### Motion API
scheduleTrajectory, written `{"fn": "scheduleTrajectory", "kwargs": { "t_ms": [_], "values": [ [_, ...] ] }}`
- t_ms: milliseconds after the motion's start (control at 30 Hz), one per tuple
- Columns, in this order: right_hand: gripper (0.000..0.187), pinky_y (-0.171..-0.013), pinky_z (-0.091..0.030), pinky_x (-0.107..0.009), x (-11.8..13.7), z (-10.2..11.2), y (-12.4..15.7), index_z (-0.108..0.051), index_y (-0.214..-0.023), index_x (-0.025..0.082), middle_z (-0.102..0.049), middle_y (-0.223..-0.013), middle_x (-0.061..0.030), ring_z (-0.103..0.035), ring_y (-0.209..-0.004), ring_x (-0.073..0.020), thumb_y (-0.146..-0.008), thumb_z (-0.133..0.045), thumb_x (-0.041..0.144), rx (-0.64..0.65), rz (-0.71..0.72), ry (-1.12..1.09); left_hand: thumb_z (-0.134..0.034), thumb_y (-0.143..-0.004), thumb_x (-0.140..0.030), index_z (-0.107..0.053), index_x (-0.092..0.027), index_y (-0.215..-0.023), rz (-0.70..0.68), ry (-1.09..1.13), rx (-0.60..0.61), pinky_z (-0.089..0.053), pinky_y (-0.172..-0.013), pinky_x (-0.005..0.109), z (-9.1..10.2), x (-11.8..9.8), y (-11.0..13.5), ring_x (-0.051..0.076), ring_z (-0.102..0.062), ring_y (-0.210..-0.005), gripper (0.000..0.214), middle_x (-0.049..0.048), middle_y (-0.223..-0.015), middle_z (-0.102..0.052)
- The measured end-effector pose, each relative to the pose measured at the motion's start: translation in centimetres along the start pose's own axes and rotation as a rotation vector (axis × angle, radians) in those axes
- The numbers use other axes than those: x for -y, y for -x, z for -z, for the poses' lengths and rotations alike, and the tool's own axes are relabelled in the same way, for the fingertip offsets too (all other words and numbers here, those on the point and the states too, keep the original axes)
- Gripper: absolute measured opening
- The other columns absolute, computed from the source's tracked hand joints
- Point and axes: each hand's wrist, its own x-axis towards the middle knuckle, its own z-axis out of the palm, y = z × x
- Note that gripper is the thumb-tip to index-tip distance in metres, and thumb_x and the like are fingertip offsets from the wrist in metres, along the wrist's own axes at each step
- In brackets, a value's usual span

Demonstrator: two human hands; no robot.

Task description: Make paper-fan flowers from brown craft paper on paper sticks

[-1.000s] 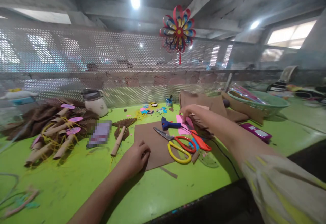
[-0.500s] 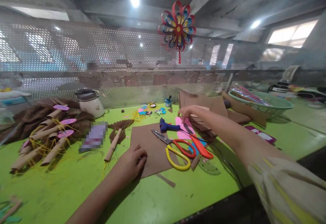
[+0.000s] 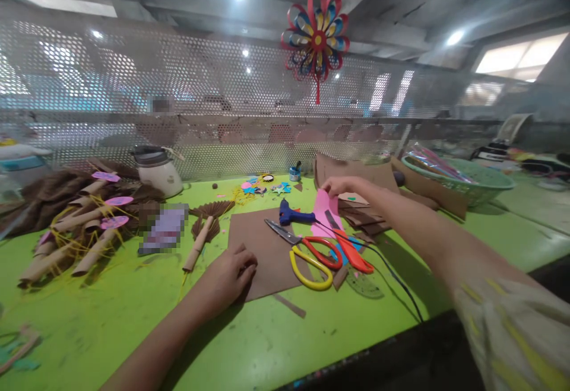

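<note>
My left hand (image 3: 229,276) rests with curled fingers on the near left corner of a brown paper sheet (image 3: 262,250) lying on the green table (image 3: 133,314). My right hand (image 3: 341,187) reaches far across and pinches the top edge of a pink paper sheet (image 3: 323,218), lifting it off the table. Under the pink sheet's lower end lie an orange cutter (image 3: 351,250) and scissors with red and yellow handles (image 3: 312,257). A blue glue gun (image 3: 294,216) lies just left of the pink sheet.
A heap of brown paper rolls with pink tags (image 3: 84,225) lies at left, beside a white pot (image 3: 158,171). Stacked brown sheets (image 3: 360,192) and a green basket (image 3: 463,180) sit at right. A perforated metal screen (image 3: 200,112) backs the table, with a paper pinwheel (image 3: 317,35) hanging above.
My right hand has closed on the pink sheet and raised its far edge off the table. My left hand stays on the brown sheet.
</note>
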Motion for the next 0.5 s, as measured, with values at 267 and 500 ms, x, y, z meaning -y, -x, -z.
{"fn": "scheduleTrajectory", "kwargs": {
  "t_ms": [267, 500],
  "values": [
    [0.033, -0.082, -0.051, -0.04, 0.6, -1.8, 0.4, -0.057, -0.115, 0.015, -0.057, -0.119, -0.0061, -0.058, -0.1, -0.0237, -0.089, -0.055, 0.035, 0.009, -0.183, 0.115, -0.038, -0.089, -0.031, -0.065, -0.018, -0.088, -0.004, -0.012, -0.004, -0.041, -0.074, 0.032, -0.1, 0.3, -0.1, 0.021, -0.056, -0.082, 0.03, 0.0075, -0.089, -0.058],
    [0.033, -0.083, -0.051, -0.04, 0.7, -3.8, 0.0, -0.056, -0.115, 0.015, -0.057, -0.117, -0.0069, -0.059, -0.1, -0.0234, -0.089, -0.055, 0.034, -0.162, -0.348, 0.127, -0.038, -0.088, -0.03, -0.065, -0.017, -0.087, -0.007, -0.003, 0.006, -0.041, -0.077, 0.032, -0.1, 0.3, -0.1, 0.021, -0.056, -0.085, 0.03, 0.0079, -0.091, -0.059]
  ]
}}
